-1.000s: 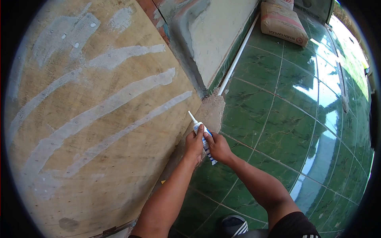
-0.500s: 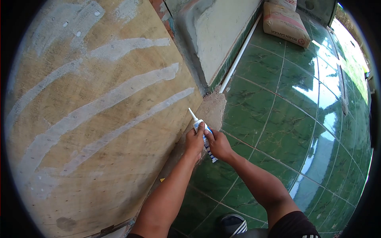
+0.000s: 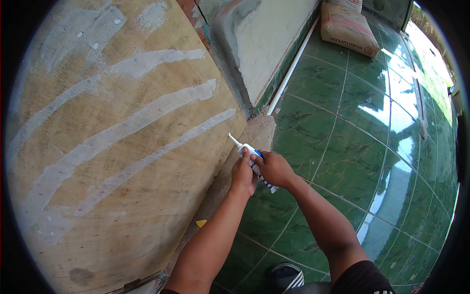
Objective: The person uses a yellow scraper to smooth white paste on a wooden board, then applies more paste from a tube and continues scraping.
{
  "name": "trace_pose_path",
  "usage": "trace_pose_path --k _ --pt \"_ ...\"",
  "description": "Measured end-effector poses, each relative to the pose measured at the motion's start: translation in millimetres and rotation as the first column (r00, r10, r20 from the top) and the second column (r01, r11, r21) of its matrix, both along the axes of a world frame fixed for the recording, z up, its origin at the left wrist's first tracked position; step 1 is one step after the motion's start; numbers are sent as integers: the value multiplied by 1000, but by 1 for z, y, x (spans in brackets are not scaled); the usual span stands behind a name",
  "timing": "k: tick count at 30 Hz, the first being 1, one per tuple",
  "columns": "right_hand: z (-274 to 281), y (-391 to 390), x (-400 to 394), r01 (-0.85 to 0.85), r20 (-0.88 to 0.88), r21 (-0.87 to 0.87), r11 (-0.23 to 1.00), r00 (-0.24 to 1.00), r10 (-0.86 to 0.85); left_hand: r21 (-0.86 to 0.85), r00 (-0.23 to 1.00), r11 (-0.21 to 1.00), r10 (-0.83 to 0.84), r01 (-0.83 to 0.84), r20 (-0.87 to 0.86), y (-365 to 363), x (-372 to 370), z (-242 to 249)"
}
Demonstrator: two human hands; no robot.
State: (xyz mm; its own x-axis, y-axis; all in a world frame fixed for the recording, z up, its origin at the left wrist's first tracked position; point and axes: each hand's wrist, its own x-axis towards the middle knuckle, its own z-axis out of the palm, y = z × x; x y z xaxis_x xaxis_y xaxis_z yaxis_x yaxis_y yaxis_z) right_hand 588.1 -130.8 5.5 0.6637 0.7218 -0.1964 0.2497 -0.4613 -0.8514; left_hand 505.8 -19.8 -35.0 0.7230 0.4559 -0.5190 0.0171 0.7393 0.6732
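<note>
Both hands are closed around a white and blue squeeze tube [image 3: 248,149] with a long narrow nozzle, which looks like sealant or glue. My left hand [image 3: 243,174] wraps it from the left, thumb on the front near the shoulder. From the right, my right hand [image 3: 272,167] grips the tube body, its thumb pressing the front. The nozzle points up and left, close to the edge of a wooden panel [image 3: 161,196]. The tube's flat crimped end sticks out below my hands. Pale grey filler strips [image 3: 142,117] cross the panel.
Green tiled floor [image 3: 313,127] spreads to the right. A white pipe [image 3: 293,68] lies along the base of the wall [image 3: 271,44]. A cement bag [image 3: 348,30] sits at the far end. A small yellow piece [image 3: 201,223] lies by the panel's lower edge. My sandal [image 3: 288,277] shows below.
The tube has tilted further left at its nozzle, its crimped end swinging right and up. My right hand has risen slightly with it. The view has shifted a little.
</note>
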Motion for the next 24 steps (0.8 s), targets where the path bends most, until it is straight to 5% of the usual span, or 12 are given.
trace_pose_path --k 2,8,24 --pt "12 -2 6 -84 47 -109 991 995 89 -50 999 997 52 -52 0 -8 -2 -3" --pt "3 -10 -9 43 -63 0 999 997 -43 48 999 999 -21 22 -28 -9 -8 14" --pt "-13 1 -18 56 -110 55 997 993 -49 152 998 988 -10 20 -63 1 -14 8"
